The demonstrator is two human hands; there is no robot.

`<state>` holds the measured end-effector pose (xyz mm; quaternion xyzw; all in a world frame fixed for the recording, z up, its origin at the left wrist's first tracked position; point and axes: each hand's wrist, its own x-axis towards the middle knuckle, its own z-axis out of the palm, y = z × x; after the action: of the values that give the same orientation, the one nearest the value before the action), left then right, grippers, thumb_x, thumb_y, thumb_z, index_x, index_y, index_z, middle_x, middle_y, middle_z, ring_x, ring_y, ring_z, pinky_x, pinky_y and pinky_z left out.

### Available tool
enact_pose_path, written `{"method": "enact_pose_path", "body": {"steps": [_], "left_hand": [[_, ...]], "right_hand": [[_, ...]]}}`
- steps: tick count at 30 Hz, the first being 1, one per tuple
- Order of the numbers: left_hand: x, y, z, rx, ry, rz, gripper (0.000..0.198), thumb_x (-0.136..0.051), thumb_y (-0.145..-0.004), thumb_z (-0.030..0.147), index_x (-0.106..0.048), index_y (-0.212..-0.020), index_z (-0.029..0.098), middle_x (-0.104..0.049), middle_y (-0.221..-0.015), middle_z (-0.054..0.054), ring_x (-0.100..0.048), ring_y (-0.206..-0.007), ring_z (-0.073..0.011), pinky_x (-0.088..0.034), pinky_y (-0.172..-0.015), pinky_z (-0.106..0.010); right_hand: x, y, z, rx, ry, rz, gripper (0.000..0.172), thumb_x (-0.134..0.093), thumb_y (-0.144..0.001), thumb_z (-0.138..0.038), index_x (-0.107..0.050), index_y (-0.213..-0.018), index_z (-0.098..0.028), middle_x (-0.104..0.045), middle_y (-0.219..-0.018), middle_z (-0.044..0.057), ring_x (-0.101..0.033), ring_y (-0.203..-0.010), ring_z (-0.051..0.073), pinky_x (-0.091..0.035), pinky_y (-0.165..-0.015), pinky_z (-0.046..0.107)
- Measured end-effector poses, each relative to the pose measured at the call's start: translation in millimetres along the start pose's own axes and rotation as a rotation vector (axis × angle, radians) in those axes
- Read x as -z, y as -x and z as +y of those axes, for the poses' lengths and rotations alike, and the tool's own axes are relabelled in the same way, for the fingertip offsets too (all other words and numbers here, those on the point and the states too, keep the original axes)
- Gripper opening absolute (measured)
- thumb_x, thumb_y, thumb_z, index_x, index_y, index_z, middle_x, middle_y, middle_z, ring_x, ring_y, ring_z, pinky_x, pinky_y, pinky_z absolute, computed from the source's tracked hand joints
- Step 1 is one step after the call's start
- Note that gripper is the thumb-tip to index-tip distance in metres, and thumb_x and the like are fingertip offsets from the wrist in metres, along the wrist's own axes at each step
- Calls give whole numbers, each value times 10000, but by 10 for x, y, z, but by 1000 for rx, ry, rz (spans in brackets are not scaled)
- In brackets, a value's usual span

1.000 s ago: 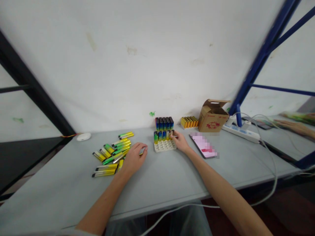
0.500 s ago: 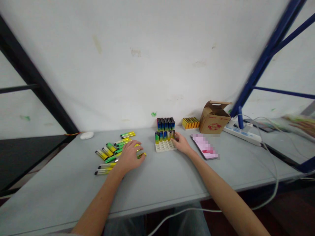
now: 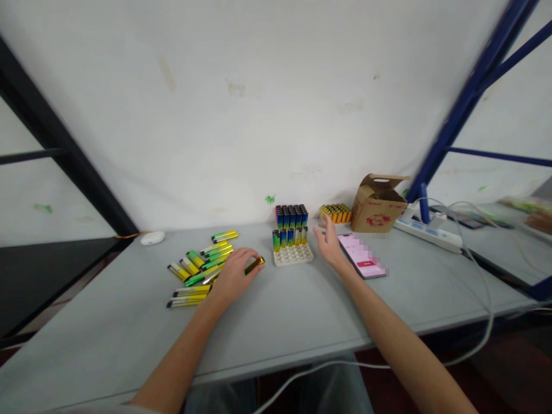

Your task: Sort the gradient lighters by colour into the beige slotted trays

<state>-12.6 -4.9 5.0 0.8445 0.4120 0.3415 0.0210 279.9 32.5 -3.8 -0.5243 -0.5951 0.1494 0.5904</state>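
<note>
My left hand (image 3: 236,275) is closed on a lighter (image 3: 255,264), its gold end poking out past the fingertips toward the tray. Beneath and left of that hand lie loose yellow, green and silver lighters (image 3: 190,265) with black ends. A white tray (image 3: 293,256) with rows of holes sits at the centre. One row of upright lighters (image 3: 290,237) stands across its back part; its front holes show bare. My right hand (image 3: 330,244) is raised just right of the tray, fingers apart, holding nothing.
Behind the tray is a block of dark blue lighters (image 3: 292,217). An orange-yellow block of similar pieces (image 3: 336,213) stands beside an open cardboard box (image 3: 377,210). A phone (image 3: 362,259), a power strip (image 3: 431,234) and a white case (image 3: 152,238) also lie on the table.
My right hand has come off the tray's right side and moved right, fingers opening. My left hand has shifted slightly right with the lighter, away from the loose ones.
</note>
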Motion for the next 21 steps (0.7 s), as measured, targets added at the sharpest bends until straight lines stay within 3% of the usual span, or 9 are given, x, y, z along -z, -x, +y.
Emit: {"method": "enact_pose_path", "body": {"steps": [2,4,6,8,12,15,18,21], "left_hand": [[14,-15,42,-11,38,70,179,-568,-889,354,-629,-961,202,-656,-1011,-73,-593,-986,-230,-465,-926,-408],[30,-22,73,-21,63,131,197,-565,-895,353,-630,-1010,207,-644,-1042,-78,-585,-1011,-227,-462,-934,-396],[41,-21,95,-28,79,158,201,-558,-902,342,-624,-1039,211,-650,-1008,-71,-593,-975,-218,-472,-908,-384],[42,-14,112,-16,86,173,204,-547,-909,336,-607,-1060,212,-659,-950,-55,-606,-910,-207,-485,-871,-376],[31,3,159,56,73,253,229,-532,-906,329,-564,-1089,195,-661,-962,-59,-627,-892,-200,-508,-840,-355],[33,8,218,59,69,294,225,-530,-894,323,-553,-1072,188,-670,-987,-64,-644,-918,-201,-521,-839,-334],[33,6,289,45,96,278,225,-527,-889,330,-541,-1066,191,-679,-993,-57,-658,-931,-197,-528,-846,-320],[15,0,340,49,126,262,224,-523,-889,343,-533,-1056,195,-684,-965,-49,-666,-908,-193,-534,-834,-317]], "right_hand": [[47,13,-90,82,7,165,477,-430,-910,-410,-444,-1328,-181,-488,-1350,165,-520,-1141,270,-410,-989,462],[61,69,-186,128,-3,195,357,-398,-926,-375,-554,-1192,-194,-608,-1138,132,-560,-1021,251,-437,-929,416],[28,169,-280,167,-21,98,274,-427,-914,-346,-630,-1038,-208,-643,-859,76,-578,-776,219,-471,-774,363],[-50,293,-371,232,-27,-110,208,-479,-887,-313,-662,-903,-217,-618,-692,30,-517,-589,173,-439,-616,307],[-244,505,-526,339,-25,-541,208,-509,-864,-264,-684,-774,-196,-586,-594,0,-458,-509,121,-360,-525,252],[-333,580,-595,266,-94,-732,221,-511,-873,-275,-709,-903,-182,-595,-594,-12,-449,-490,107,-350,-503,233],[-370,596,-628,111,-252,-783,322,-492,-908,-361,-656,-1121,-183,-645,-710,7,-487,-508,107,-383,-491,224],[-405,586,-642,25,-380,-696,357,-484,-919,-443,-652,-1101,-186,-650,-824,35,-520,-554,110,-422,-516,232]]}}
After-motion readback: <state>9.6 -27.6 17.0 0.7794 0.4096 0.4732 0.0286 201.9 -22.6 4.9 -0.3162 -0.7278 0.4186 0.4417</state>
